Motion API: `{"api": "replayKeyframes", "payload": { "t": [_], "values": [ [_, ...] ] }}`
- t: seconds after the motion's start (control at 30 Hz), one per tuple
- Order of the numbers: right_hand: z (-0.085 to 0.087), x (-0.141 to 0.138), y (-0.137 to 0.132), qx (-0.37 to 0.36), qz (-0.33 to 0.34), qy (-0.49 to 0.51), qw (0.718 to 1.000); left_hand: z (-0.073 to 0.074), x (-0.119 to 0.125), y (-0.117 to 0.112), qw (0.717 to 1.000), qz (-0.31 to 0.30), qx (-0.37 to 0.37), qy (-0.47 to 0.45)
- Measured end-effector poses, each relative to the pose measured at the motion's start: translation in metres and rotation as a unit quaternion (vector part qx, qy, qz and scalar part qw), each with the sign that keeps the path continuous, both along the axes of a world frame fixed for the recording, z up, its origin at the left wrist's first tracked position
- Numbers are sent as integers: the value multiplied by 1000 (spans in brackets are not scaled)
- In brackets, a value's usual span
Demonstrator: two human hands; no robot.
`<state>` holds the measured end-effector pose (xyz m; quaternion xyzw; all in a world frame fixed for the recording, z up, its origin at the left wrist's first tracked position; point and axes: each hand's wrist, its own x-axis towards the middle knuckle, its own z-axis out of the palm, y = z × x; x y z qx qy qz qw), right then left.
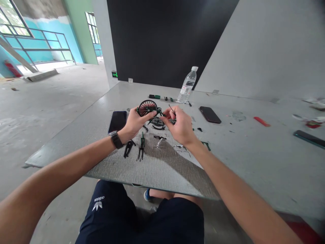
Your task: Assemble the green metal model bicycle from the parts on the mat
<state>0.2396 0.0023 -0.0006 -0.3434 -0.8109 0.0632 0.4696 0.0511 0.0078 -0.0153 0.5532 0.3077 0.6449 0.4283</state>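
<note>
My left hand (134, 121), with a dark watch on its wrist, is closed on a small model bicycle wheel (147, 107) with black spokes and a dark green part attached. Opposite it, my right hand (179, 124) pinches a thin rod-like tool (172, 108); its exact kind is unclear. The fingertips of both hands meet near the green part beside the wheel. Behind and below them another small spoked wheel (156, 121) shows. Nearer to me lie a green and black fork piece (141, 147), a black flat part (129, 148) and a black handlebar-like piece (160, 137).
Thin metal pieces (160, 143) lie on the grey table (122, 171). A water bottle (188, 84) stands at the back. One phone (210, 114) is on the right, a dark tablet-like device (118, 121) on the left. Farther right is a red object (261, 121).
</note>
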Motion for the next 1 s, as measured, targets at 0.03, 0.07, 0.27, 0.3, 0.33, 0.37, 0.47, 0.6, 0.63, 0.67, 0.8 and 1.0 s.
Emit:
{"api": "replayKeyframes", "payload": {
  "t": [0.03, 0.07, 0.27, 0.3, 0.33, 0.37, 0.47, 0.6, 0.63, 0.67, 0.8, 1.0],
  "values": [
    [0, 0, 0, 1, 3, -1, 1000, 0, 0, 0, 1000, 2, 0, -2],
    [-1, -1, 0, 2, 3, 3, 1000, 0, 0, 0, 1000, 3, 0, -3],
    [0, -2, -3, 8, -10, 20, 1000, 1, -1, 0, 1000, -8, -3, 7],
    [0, -2, -4, 6, -12, 18, 1000, 2, -1, -1, 1000, -8, -11, 7],
    [0, -2, -4, 2, -14, 16, 1000, 2, -2, -1, 1000, -8, -23, 6],
    [0, -2, -5, -4, -17, 14, 1000, 2, -2, -1, 999, -9, -34, 5],
    [1, -3, -6, -16, -25, 14, 999, 2, -3, -1, 999, -14, -49, 18],
    [1, -4, -6, -11, -36, 17, 999, -2, -4, 2, 998, -8, -8, 56],
    [1, -4, -6, -11, -37, 17, 999, -3, -4, 2, 998, -4, 0, 61],
    [1, -3, -6, -12, -38, 18, 999, -3, -4, 3, 998, -1, 5, 65],
    [0, -1, -6, -22, -31, 2, 999, -2, -3, 2, 997, 5, 15, 80],
    [-5, 4, -1, -20, -13, -26, 999, -1, -2, 0, 998, 18, 7, 60]
  ]
}}
